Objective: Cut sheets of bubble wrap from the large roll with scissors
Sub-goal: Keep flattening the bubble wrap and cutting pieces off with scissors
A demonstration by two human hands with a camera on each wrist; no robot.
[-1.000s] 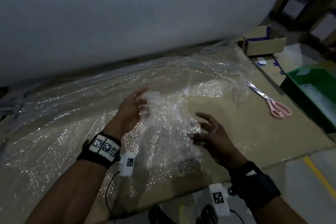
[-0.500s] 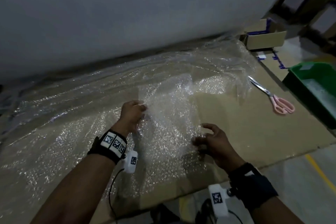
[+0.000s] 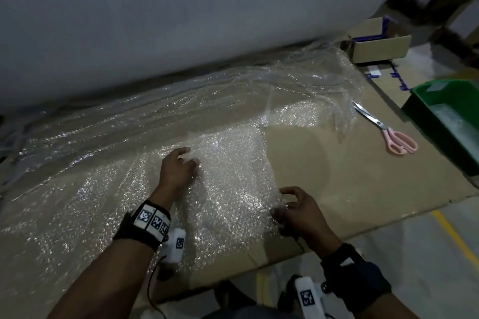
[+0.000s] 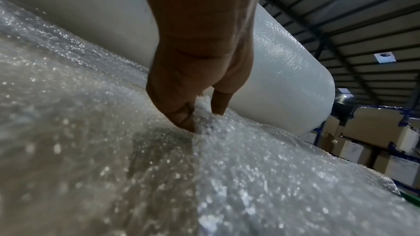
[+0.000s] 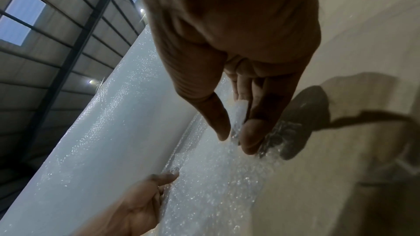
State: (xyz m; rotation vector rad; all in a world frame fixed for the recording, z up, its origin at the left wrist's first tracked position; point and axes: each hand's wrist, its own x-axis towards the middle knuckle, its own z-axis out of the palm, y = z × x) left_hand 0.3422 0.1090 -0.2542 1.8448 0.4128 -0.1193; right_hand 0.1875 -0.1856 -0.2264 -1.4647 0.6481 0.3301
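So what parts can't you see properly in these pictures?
- Big roll: both ends cut off by the head view's edges.
- Green bin: cut off by the right edge.
- Left hand fingertips: buried in bubble wrap.
- Scissors: blade tips under wrap.

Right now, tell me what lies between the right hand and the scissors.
Only bare cardboard lies between the right hand and the scissors; the bubble wrap ends at that hand. The head view shows it.
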